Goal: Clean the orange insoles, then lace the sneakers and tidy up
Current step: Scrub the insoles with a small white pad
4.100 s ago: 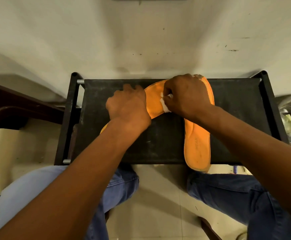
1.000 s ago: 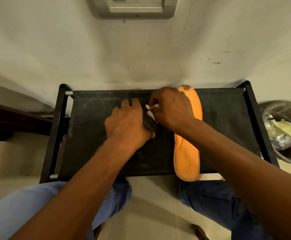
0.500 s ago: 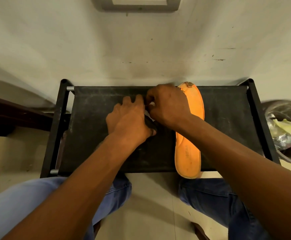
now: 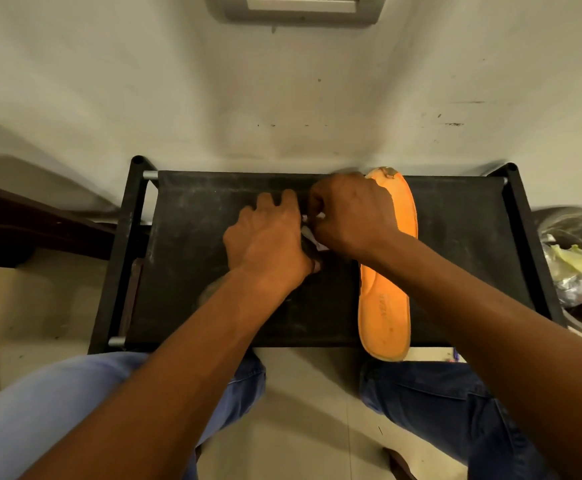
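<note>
- Right hand point(image 4: 351, 216) has its grip clenched on a white wipe point(image 4: 312, 233).
- Left hand point(image 4: 268, 240) presses a dark insole; its grip cannot be told.
- Orange insole point(image 4: 384, 306) overhangs the rack's point(image 4: 462, 237) near edge.

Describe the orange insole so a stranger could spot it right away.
Find the black rack against the wall. On its top, right of both hands, the insole lies lengthwise, its heel overhanging the near edge. Nothing else on the rack is bright orange.
</note>
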